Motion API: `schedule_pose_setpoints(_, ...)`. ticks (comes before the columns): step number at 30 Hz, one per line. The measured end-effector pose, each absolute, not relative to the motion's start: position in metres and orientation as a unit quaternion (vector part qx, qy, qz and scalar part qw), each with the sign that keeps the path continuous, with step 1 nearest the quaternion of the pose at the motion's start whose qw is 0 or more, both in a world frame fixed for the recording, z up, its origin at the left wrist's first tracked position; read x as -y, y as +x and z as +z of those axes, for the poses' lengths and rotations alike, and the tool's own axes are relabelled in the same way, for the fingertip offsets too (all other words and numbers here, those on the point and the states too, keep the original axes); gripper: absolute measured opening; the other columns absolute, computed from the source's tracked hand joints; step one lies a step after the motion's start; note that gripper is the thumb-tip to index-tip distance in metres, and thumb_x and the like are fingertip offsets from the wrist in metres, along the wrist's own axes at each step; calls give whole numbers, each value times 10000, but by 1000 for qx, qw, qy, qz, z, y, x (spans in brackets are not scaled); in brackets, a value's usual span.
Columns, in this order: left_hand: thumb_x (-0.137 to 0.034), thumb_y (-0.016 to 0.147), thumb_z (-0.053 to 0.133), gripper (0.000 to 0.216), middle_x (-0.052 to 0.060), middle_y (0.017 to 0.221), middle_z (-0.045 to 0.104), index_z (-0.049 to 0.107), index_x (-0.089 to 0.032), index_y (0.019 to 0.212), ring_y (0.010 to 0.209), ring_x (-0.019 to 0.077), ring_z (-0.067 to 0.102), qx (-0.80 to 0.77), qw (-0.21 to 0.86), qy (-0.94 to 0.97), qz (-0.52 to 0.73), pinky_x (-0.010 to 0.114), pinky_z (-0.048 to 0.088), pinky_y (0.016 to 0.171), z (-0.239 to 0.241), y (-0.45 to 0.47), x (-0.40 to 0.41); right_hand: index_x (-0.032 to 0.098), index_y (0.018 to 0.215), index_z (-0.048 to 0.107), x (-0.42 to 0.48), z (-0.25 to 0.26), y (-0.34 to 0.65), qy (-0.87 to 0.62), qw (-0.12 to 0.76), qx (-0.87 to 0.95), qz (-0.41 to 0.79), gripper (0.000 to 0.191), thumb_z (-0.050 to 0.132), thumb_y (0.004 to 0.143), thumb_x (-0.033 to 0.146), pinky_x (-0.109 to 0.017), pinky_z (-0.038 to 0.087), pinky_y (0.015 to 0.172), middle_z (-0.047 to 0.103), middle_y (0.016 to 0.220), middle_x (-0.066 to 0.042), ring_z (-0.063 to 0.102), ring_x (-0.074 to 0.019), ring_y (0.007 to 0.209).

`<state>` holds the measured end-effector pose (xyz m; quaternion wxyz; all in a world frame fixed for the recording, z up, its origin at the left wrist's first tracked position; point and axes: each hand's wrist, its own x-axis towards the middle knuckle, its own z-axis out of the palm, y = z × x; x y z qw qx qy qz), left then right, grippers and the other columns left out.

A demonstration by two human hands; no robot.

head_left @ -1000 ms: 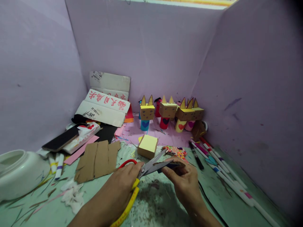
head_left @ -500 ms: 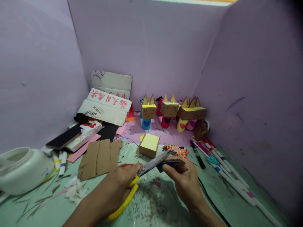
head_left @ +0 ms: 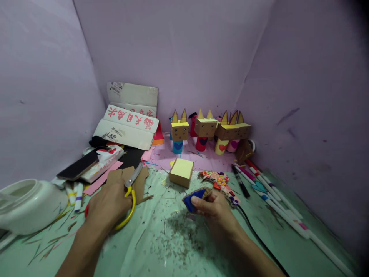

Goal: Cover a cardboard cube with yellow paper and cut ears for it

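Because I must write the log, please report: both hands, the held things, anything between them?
Left hand: holding yellow-handled scissors over brown cardboard. Right hand: pinching blue-faced cardboard piece. Between hands: small scraps on green table.

Single cam on my head, facing fwd & down; my L hand (head_left: 108,202) and R hand (head_left: 217,209) show low in view, fairly close; green tabletop (head_left: 129,261) runs past the bottom edge; lilac back wall (head_left: 178,57) straight ahead, farther off.

White pot (head_left: 31,211) at left, dark phone (head_left: 79,165) against a packet (head_left: 106,163), markers (head_left: 284,216) at right
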<state>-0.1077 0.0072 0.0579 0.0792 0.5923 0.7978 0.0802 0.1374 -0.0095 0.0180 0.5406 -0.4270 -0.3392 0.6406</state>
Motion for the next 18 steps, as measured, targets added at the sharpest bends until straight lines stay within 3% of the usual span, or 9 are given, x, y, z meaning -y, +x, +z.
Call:
schedule_pose_setpoints(3,-338,762,434,315,197,963,646,587,-180,988,906,419,580,-812,38,580,51,458,411,645,65,-97,-3,124,531,630,10,18,136,-431,509,366,649,249,807,449,279,-233,367,443,578,461,-4,489,-105,425)
schedule_pose_setpoints(5,-365,766,438,297,170,929,651,602,-183,933,887,382,585,-806,62,575,129,435,411,658,66,-84,2,135,479,589,11,21,134,-439,489,391,645,222,778,456,250,-229,347,444,548,432,9,464,-94,412)
schedule_pose_setpoints(10,-403,645,606,271,52,760,603,593,-178,794,674,194,553,-571,442,607,331,279,407,565,54,-47,20,149,470,528,16,31,127,-425,415,464,657,190,708,471,209,-221,310,466,498,451,35,407,-73,437)
schedule_pose_setpoints(13,-323,595,647,286,-1,678,527,597,-161,826,579,130,455,-530,485,608,339,237,348,509,48,-33,27,160,467,481,20,29,123,-418,358,510,661,181,657,504,178,-213,220,429,418,442,61,323,-54,429)
schedule_pose_setpoints(18,-186,523,551,77,-40,498,442,550,-149,591,490,99,359,-533,514,609,283,229,261,463,50,-24,27,166,465,467,25,18,120,-420,287,555,658,178,636,517,140,-224,148,399,353,426,80,251,-44,413)
